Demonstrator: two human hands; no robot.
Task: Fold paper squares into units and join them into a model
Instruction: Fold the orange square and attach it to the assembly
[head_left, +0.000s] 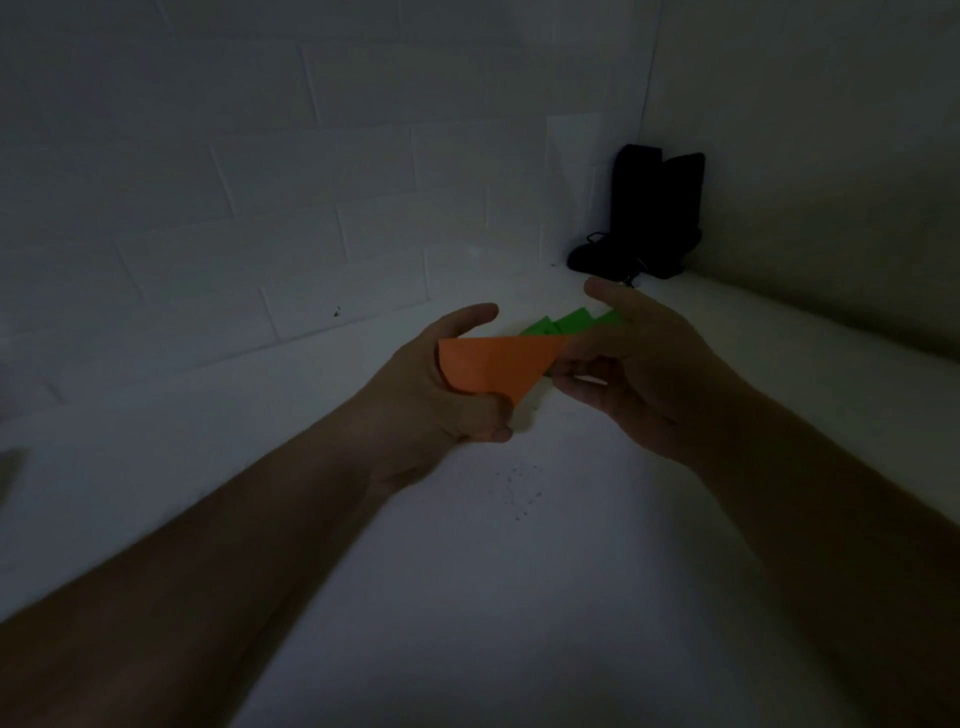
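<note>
Orange folded paper (496, 366), triangular | left hand (447, 384) grips one end, right hand (639, 364) pinches other | green folded pieces (566, 323) on table (519, 597)

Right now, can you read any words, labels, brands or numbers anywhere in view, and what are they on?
None can be read.
Orange paper: plain, no print visible.
Green paper: plain, no print visible.
Black object in the corner: too dark to show any label.
Wall and table: only small dark specks, no writing.
</note>
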